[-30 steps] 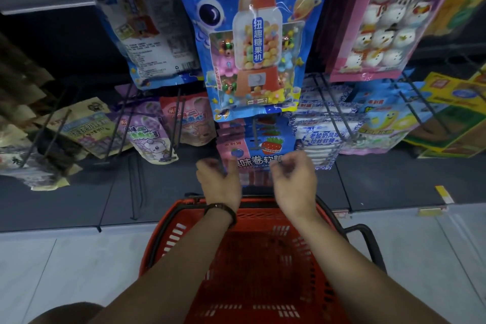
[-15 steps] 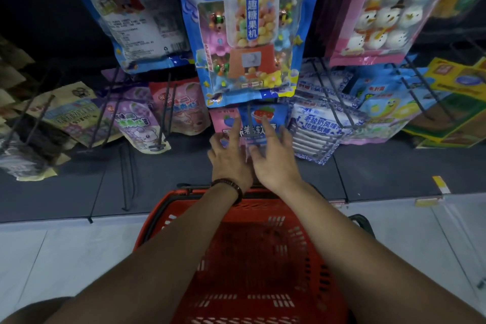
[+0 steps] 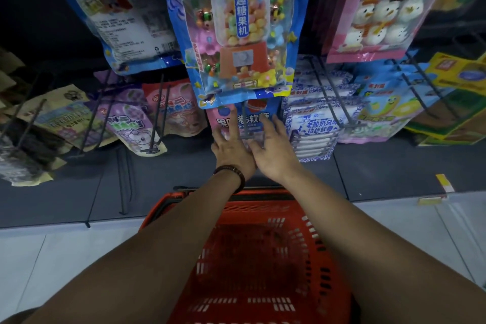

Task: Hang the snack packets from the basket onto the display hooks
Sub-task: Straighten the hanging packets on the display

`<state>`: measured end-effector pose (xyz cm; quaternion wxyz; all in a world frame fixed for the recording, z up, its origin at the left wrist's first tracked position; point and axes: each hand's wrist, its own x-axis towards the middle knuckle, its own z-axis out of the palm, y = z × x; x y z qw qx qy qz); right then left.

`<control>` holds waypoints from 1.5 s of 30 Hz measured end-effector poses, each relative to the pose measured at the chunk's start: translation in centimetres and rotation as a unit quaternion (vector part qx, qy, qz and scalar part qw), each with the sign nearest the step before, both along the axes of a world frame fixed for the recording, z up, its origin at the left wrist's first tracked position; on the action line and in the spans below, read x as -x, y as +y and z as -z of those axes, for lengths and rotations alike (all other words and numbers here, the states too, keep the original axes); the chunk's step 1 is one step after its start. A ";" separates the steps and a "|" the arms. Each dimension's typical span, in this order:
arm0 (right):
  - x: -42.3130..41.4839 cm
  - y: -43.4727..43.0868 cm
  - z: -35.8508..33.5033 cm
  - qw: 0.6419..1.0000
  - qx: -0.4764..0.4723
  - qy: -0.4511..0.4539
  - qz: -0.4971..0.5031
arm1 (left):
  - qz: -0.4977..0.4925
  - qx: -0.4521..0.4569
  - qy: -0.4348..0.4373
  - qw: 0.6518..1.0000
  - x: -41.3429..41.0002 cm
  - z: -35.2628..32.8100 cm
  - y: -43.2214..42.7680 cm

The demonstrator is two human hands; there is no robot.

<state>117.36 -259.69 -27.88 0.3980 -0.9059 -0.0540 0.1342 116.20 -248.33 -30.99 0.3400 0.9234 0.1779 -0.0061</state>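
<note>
Both hands reach forward side by side with fingers straight and spread. The left hand (image 3: 232, 150) and the right hand (image 3: 273, 152) lie flat against a glossy pink-and-blue snack packet (image 3: 259, 119), which hangs on a thin dark wire hook (image 3: 246, 125). The packet's top is tucked behind a large shiny blue pouch (image 3: 242, 34), so how it sits on the wire is unclear, and the red slotted plastic basket (image 3: 263, 258) stands below the forearms.

1. Overhanging the pink-blue packets (image 3: 252, 119) from above: gumball-machine bag (image 3: 236, 34).
2. Crowding them closely: white-blue packets (image 3: 315, 126) at right, red packet (image 3: 176, 110) at left.
3. Jutting forward mid-stack: wire hook (image 3: 245, 123).
4. Lying open below: dark shelf base (image 3: 394, 166), basket (image 3: 257, 218) mouth.
</note>
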 end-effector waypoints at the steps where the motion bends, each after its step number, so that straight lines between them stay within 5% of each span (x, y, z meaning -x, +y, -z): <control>1: 0.2 -0.3 0.0 1.000 -0.003 -0.001 0.001 | 0.001 -0.002 0.003 1.000 0.3 -0.1 -0.2; 9: 3.8 -6.3 0.1 0.995 -0.076 -0.052 0.043 | -0.005 0.032 0.034 0.999 4.7 -0.4 -3.9; 14: 3.8 -10.8 1.5 0.973 -0.120 -0.047 0.190 | 0.150 -0.059 -0.061 0.985 8.2 -0.2 -8.0; 18: 0.5 -13.0 1.2 0.969 -0.148 -0.023 0.196 | 0.217 -0.085 -0.039 0.972 7.3 -0.6 -10.7; 27: -2.9 -13.2 1.9 0.950 -0.253 -0.014 0.183 | 0.111 -0.018 0.049 0.992 -0.5 -1.6 -13.3; 45: -5.2 -12.4 4.1 0.971 -0.177 -0.074 0.143 | 0.100 -0.026 0.061 0.993 -4.1 -2.0 -13.7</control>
